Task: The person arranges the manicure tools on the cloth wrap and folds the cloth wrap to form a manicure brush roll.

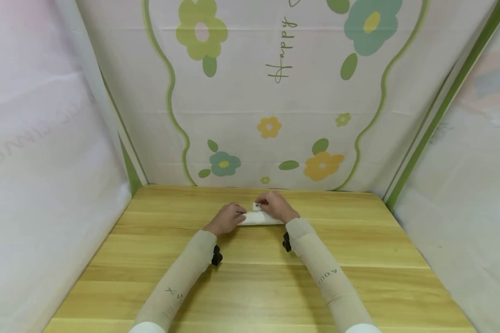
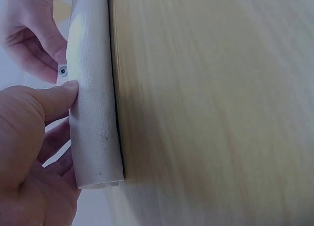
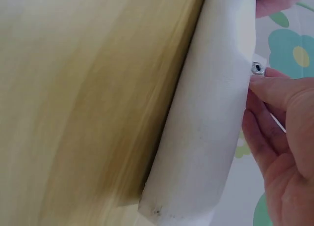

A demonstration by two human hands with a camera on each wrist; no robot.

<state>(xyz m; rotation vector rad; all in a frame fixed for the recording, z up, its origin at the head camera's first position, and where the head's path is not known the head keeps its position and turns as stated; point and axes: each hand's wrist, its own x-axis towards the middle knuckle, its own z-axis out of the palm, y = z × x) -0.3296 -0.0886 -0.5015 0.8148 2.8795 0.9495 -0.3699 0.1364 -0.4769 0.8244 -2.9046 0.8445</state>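
A white fabric roll (image 1: 258, 218) lies crosswise on the wooden table, close to its far side. My left hand (image 1: 228, 218) grips the roll near its left end, thumb on top and fingers behind it, as the left wrist view shows. From the roll's far side sticks up a short white tab (image 1: 256, 206) with a round metal snap (image 3: 257, 68). My right hand (image 1: 276, 206) pinches this tab between thumb and fingers, right beside the roll. In the right wrist view the roll (image 3: 201, 113) shows a few dark specks at its near end.
The wooden table (image 1: 250, 286) stretches from the roll toward me. A flower-printed curtain (image 1: 233, 97) hangs right behind the table's far edge, and white fabric walls (image 1: 37, 162) stand at both sides. Black wrist cameras (image 1: 217, 255) sit under the beige sleeves.
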